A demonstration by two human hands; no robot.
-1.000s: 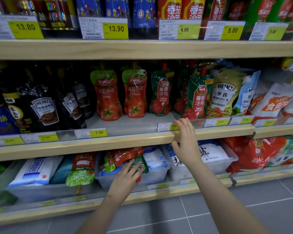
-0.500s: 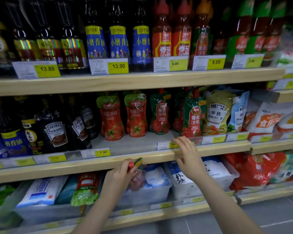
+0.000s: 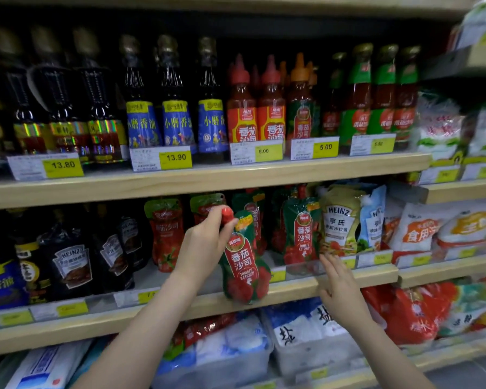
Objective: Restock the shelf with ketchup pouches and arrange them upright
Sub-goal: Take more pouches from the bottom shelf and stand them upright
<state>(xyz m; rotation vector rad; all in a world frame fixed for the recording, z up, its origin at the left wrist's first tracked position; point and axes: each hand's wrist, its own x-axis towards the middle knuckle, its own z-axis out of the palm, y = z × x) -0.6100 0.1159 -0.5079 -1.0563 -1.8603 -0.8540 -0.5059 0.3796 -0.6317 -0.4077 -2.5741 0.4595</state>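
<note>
My left hand [image 3: 205, 242] grips a green-and-red ketchup pouch [image 3: 244, 270] by its red cap, hanging upright in front of the middle shelf [image 3: 348, 279]. Several ketchup pouches stand on that shelf: one at the left [image 3: 164, 234], one behind my hand [image 3: 205, 204], one at the right [image 3: 300, 234]. A gap lies between them where the held pouch hangs. My right hand [image 3: 340, 290] hovers open at the shelf's front edge, below the right pouch, touching nothing that I can tell.
Dark Heinz sauce pouches [image 3: 72, 265] fill the shelf's left. Heinz salad dressing pouches [image 3: 338, 220] and salt bags [image 3: 415, 228] stand right. Bottles [image 3: 242, 108] line the shelf above. Bins of salt bags [image 3: 306, 332] and another ketchup pouch [image 3: 205, 328] lie below.
My left hand took a ketchup pouch from the bin on the lower shelf and raised it to the middle shelf. My right hand has come off the shelf edge. The view tilted upward.
</note>
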